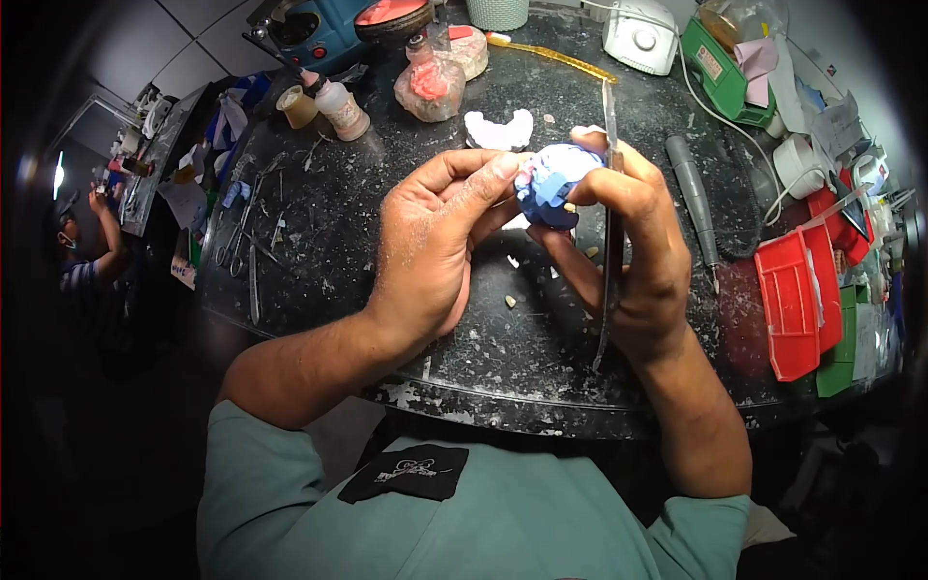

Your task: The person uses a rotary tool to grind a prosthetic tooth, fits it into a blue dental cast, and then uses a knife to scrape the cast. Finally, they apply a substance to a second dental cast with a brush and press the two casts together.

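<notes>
Currently in both hands: blue-and-white model [561,169], raised over the table [464,362] and not set down.
Left hand [425,242]: gripping; thumb and fingertips pinch the near-left edge of the model, beside small pink and white parts.
Right hand [648,222]: gripping; fingers curl around the opposite side of the model, with a long thin tool [614,242] held roughly upright in the same hand.
Tool tip: above the fingers, pointing away from the model; no contact with its surface is visible.
Model condition: partly worked, by judgement; blue and white material is in place, with a small cream piece at the lower edge. Whether that piece is fixed cannot be told.
Loose bits: one tooth-like bit [510,302] and another [592,251] lie on the table, apart from the model; these appear unused.
White arch [499,130]: resting on the table beyond the hands, separate from the model.
Grey handpiece [691,188]: lying to the right, out of the hands.
Overall progress: apparently midway; handwork is open, and no finished state can be confirmed.
</notes>
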### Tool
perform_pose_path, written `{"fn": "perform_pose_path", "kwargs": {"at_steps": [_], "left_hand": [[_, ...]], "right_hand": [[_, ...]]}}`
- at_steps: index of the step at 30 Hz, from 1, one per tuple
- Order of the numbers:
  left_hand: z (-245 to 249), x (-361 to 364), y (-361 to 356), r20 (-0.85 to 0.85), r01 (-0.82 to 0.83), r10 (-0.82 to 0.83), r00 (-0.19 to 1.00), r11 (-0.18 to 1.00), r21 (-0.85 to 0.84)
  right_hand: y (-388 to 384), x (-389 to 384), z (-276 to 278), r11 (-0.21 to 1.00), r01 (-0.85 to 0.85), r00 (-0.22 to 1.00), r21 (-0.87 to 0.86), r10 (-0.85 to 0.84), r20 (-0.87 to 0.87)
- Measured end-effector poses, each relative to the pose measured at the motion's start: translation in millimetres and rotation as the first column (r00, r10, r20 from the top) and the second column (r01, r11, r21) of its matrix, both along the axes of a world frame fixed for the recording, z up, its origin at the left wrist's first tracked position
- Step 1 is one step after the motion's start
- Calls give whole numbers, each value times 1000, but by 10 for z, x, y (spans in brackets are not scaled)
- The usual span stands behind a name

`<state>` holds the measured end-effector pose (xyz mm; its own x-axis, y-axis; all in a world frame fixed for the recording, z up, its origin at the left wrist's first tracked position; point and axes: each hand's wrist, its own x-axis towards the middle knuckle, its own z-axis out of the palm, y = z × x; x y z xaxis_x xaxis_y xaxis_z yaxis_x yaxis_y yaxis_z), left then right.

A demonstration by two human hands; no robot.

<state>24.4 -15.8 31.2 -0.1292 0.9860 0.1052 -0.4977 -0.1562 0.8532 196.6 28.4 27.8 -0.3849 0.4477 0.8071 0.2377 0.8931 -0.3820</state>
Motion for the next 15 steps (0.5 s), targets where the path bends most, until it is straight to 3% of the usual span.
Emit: {"fn": "perform_pose_path", "kwargs": {"at_steps": [3,9,11,13,15], "left_hand": [[-11,-9,-1,24,9,-8,1000,999,-35],[37,-15,-29,16,31,-30,999,998,-54],[54,-24,-14,-117,-16,26,993,996,82],[96,-40,-42,-112,-28,39,993,995,97],[114,-72,-75,-73,78,-71,995,992,99]], "right_hand": [[1,-17,-5,998,-23,1000,-63,22,-16],[36,61,102,993,119,992,20,-119,44],[121,144,135,972,222,975,-79,-222,14],[205,311,144,841,294,956,-454,-266,127],[346,416,25,831,347,936,-435,-277,219]]}}
